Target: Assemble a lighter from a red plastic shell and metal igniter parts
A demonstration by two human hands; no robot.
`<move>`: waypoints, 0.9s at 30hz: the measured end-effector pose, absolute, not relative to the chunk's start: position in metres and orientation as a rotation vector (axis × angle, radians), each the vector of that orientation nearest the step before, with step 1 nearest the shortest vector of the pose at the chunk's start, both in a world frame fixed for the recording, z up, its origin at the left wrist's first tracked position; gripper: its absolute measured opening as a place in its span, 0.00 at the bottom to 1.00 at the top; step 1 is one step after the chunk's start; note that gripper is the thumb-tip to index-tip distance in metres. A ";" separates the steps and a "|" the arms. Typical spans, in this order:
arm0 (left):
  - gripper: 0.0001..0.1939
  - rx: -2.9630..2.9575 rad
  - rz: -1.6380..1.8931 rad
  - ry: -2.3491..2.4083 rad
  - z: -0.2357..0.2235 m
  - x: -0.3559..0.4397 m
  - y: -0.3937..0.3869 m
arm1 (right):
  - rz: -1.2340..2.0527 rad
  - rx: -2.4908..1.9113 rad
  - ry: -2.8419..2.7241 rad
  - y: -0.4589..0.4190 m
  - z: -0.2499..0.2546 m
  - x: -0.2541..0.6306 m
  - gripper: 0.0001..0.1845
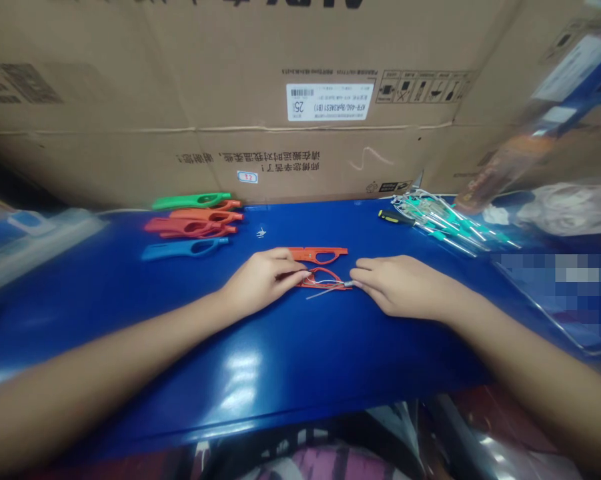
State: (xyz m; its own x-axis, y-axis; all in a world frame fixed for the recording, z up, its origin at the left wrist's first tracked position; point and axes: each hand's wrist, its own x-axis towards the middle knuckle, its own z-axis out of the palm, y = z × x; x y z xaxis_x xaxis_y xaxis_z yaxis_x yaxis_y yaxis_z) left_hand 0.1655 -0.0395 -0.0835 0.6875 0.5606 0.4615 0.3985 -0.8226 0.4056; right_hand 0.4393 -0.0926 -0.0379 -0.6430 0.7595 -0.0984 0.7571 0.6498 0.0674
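Observation:
An orange casing half, shaped like the handle of a long gas lighter, lies on the blue table. My left hand is closed at its left end, thumb and fingertips pinched beside a thin white wire. At its right end my right hand pinches a small grey metal piece, mostly hidden by the fingers. A thin pale strip slants down-left from that piece. Just behind, a second orange casing half lies flat, its left end covered by my left hand.
Green, orange, red and blue casings are piled at the back left. Small white bits lie nearby. Metal rods with teal parts and a black-yellow tool handle lie back right. A cardboard box stands behind the table.

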 end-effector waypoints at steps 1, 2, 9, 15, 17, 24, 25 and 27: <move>0.10 2.627 0.848 0.762 -0.084 0.165 -0.039 | 0.049 1.258 2.740 -0.093 -0.037 0.439 0.12; 0.10 2.625 0.846 0.761 -0.084 0.165 -0.039 | 0.074 1.247 2.740 -0.093 -0.037 0.439 0.12; 0.11 2.607 0.827 0.779 -0.085 0.165 -0.039 | 0.253 1.153 2.762 -0.096 -0.040 0.435 0.11; 0.11 2.602 0.843 0.772 -0.085 0.166 -0.039 | 0.303 1.129 2.734 -0.097 -0.039 0.431 0.07; 0.10 2.599 0.858 0.773 -0.085 0.167 -0.040 | 0.295 1.118 2.741 -0.095 -0.037 0.431 0.08; 0.10 2.603 0.857 0.760 -0.083 0.166 -0.042 | 0.031 1.144 2.763 -0.083 -0.022 0.433 0.16; 0.10 2.605 0.852 0.762 -0.083 0.166 -0.042 | 0.024 1.155 2.763 -0.082 -0.020 0.434 0.16; 0.10 2.607 0.843 0.764 -0.082 0.166 -0.042 | 0.018 1.173 2.777 -0.079 -0.015 0.436 0.18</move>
